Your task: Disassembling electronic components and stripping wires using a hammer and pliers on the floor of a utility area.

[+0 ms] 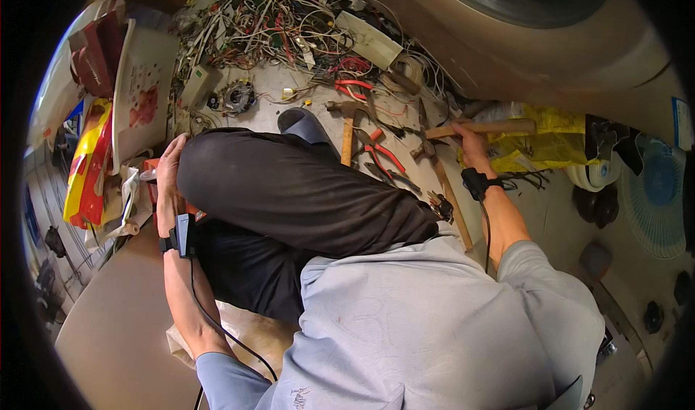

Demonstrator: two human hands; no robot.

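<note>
Slipper: here it is, a smooth blue-grey curve of slipper (308, 126) showing past the soft black trouser leg (289, 185), and everything is placed from it.
Right hand: over to the slipper's right, the right hand (472, 145) is wrapped round a wooden handle (503, 127), fingers curled in on the wood; the handle is long, rounded and pale brown, lying crosswise well right of the slipper.
Left hand: out to the slipper's left, the left hand (171, 165) lies along the side of the bent knee, fingers partly hidden, so I cannot tell whether they are spread or pinching anything.
Hammer: just right of the slipper, a hammer (347, 138) with a dull metal head and an orange-tan wooden shaft.
Pliers: farther right of it, pliers (391, 158) with slick red grips and dark steel.
Wires: beyond the slipper, a tangled wire heap (268, 30), thin strands in white, red and green, with a flat cream panel (369, 39) on its right side.
Coil: beyond and left of the slipper, a round metal ring part (239, 97).
Bag: far right of the slipper, crinkled yellow plastic (557, 136).
</note>
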